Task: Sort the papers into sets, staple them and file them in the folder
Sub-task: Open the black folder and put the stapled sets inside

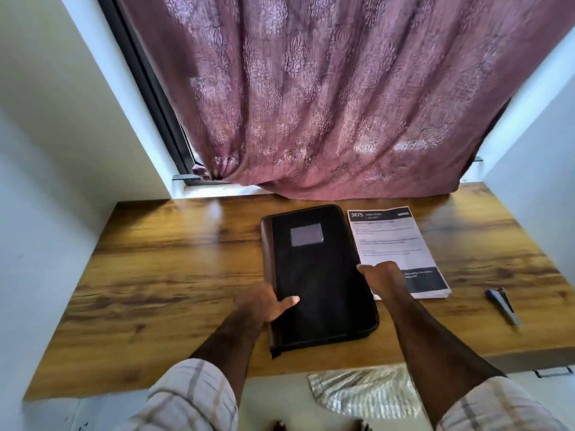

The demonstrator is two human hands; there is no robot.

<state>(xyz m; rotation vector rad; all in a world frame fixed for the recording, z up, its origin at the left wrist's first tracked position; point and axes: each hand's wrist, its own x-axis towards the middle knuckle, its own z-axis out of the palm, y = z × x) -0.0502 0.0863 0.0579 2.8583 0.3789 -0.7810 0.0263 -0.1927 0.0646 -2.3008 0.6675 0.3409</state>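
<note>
- Folder point(317, 275): a closed black zip folder with a brown spine along its left edge and a grey label window near its top. It lies flat at the centre of a wooden desk point(161, 275), its long side running from 12 to 6 o'clock.
- Papers point(395, 247): a stack of printed sheets lies at 3 o'clock from the folder, just beside its right edge. The top sheet has a dark header band with the number 3675 and a dark band near its lower end.
- Left hand point(264, 306): it grips the folder's left edge at about 8 o'clock, thumb lying on the black cover, the other fingers hidden past the spine.
- Right hand point(384, 275): it is at the folder's right edge at about 3 o'clock, fingers curled over the zip side, its back covering part of the papers. Whether it actually grips the edge cannot be told.
- Stapler point(504, 306): a small blue and silver stapler lies at 3 o'clock, well apart from the papers.
- Curtain point(326, 98): a mauve patterned curtain hangs at 12 o'clock, its hem reaching the desk's far edge.
</note>
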